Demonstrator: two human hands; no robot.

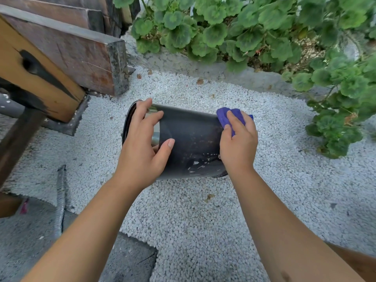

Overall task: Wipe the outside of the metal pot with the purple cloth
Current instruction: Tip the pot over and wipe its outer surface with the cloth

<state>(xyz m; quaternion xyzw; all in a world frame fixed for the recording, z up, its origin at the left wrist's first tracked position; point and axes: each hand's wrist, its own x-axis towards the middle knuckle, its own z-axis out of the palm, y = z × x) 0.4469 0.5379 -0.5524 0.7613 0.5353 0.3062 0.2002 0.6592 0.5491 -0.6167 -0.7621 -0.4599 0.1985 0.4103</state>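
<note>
A dark, shiny metal pot (193, 139) is tipped on its side above white gravel, its open mouth facing left and its base to the right. My left hand (142, 147) grips the pot near its rim, fingers over the top and thumb on the side wall. My right hand (239, 143) presses a bunched purple cloth (225, 117) against the pot's right end, near the base. The cloth is mostly hidden under my fingers. Pale smudges show on the lower side wall.
White gravel (203, 220) covers the ground below. Wooden beams (67, 53) and a post stand at the left. Leafy green plants (264, 33) fill the back and right behind a concrete curb. Grey paving (30, 241) and a thin metal rod (60, 200) lie lower left.
</note>
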